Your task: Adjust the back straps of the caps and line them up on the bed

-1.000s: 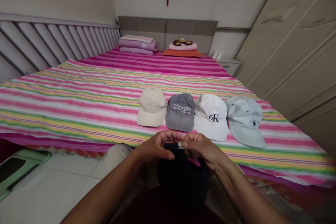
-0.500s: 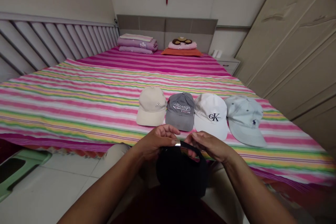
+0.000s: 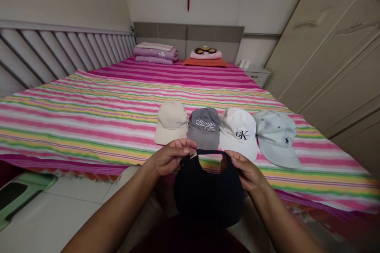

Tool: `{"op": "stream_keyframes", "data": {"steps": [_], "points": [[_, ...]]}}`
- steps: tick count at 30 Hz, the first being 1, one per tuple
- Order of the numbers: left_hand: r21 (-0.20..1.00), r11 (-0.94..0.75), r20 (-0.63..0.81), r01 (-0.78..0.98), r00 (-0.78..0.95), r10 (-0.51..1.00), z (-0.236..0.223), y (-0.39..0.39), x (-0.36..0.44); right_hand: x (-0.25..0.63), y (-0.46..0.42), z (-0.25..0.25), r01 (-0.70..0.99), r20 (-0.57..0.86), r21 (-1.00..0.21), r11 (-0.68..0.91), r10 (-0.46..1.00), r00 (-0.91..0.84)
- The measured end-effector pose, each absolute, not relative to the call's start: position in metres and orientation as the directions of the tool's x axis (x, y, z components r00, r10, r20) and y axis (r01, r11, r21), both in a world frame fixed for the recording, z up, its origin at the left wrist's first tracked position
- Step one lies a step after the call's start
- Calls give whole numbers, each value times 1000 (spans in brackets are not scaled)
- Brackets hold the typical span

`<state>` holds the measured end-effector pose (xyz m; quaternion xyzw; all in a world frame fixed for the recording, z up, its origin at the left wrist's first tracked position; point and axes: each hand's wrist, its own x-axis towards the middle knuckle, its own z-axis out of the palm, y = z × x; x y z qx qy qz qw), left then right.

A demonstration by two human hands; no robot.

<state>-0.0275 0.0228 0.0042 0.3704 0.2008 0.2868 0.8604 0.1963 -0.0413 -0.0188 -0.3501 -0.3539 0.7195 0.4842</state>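
**Matt cloth, with a little shine**

The black cap is matt cloth; the buckle at the left of its opening looks like shiny metal. Beyond, the striped sheet is matt cloth. The near-left green stool looks like smooth plastic, the floor like smooth tile.

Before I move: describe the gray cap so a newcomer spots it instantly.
On the striped bed, four caps lie in a row. The gray cap is second from left, between the beige cap and the white cap. White script across its front sets it apart from both.
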Motion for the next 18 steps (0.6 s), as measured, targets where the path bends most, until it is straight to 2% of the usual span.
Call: {"op": "stream_keyframes", "data": {"steps": [3, 5, 8, 11, 16, 18], "points": [[691, 598, -25, -405, 814, 580, 14, 30, -31, 191, -40, -5, -589, -124, -782, -207, 976, -178], [669, 603, 17, -434, 821, 571, 18, 36, -34, 188, -37, 5, -620, -106, -775, -122, 992, -62], [676, 632, -31, -379, 843, 537, 10, 43, -37, 184, -31, 17, -615, -102, -787, -48, 993, 52], [705, 633, -107, -319, 835, 540, -8, 43, -37, 179, -25, 19, -634, -129, -768, -94, 992, 9], [606, 548, -89, -577, 635, 767, -24, 41, -35, 183, -27, 9, -613, -155, -766, -195, 981, -118], [598, 523, -105, -608, 587, 803, -24, 42, -34, 189, -29, 1, -587, -120, -787, -188, 981, -153]]}}
